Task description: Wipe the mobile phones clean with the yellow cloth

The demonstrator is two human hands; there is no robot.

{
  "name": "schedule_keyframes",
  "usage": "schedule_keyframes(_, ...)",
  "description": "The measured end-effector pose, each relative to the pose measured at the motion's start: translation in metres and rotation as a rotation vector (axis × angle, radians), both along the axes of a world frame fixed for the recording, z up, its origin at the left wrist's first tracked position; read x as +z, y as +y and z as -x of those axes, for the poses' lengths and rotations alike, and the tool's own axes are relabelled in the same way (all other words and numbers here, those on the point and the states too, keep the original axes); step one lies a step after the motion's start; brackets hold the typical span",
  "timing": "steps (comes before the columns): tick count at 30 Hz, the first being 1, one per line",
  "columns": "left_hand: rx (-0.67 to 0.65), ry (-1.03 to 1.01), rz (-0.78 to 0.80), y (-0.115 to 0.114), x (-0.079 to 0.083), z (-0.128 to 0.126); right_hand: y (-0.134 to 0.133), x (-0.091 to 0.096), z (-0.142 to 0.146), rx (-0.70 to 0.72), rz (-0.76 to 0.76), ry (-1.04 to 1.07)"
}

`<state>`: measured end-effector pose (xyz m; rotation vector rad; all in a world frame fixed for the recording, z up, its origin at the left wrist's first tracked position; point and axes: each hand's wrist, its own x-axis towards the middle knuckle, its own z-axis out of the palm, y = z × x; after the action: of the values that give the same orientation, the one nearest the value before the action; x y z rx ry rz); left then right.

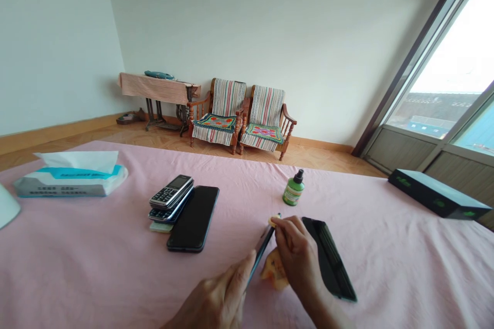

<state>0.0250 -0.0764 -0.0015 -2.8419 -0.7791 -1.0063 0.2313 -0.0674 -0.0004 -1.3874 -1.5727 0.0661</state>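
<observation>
My left hand (221, 290) grips the near end of a smartphone (263, 243), which is tilted up on its edge above the pink cloth. At its far end, my right hand (299, 247) pinches a yellowish cloth (276, 271) against the phone's edge; the rest of the cloth hangs below my fingers. Just right of that hand lies a dark smartphone (332, 257), partly hidden by it. A green spray bottle (294, 189) with a black top stands upright beyond my hands. To the left, another black smartphone (195, 218) lies flat, touching a stack of keypad phones (172, 193).
On the pink tablecloth (127, 277), a tissue pack (73, 177) lies at the left, near a white rounded object (5, 208) at the frame edge. A black box (438, 193) sits at the far right. Beyond the table stand two wooden armchairs (218, 97) and a cloth-covered sewing table (154, 86).
</observation>
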Motion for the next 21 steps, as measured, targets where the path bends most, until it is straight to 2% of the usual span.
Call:
schedule_keyframes(4,0.027,0.038,-0.043,-0.003,0.009,0.000,0.000,0.000,-0.006,-0.029,-0.009,0.011)
schedule_keyframes(7,-0.027,0.025,-0.086,0.002,0.000,0.000,-0.010,-0.002,0.010,0.041,-0.034,0.004)
schedule_keyframes(11,-0.031,0.005,-0.034,0.009,-0.014,0.000,-0.017,-0.002,0.025,0.119,-0.041,0.005)
schedule_keyframes(18,-0.024,0.035,-0.011,0.003,-0.005,0.002,0.004,0.002,-0.008,-0.041,0.005,0.020)
schedule_keyframes(21,-0.030,0.028,-0.036,0.004,-0.007,0.002,0.001,0.002,-0.005,-0.027,-0.012,0.038)
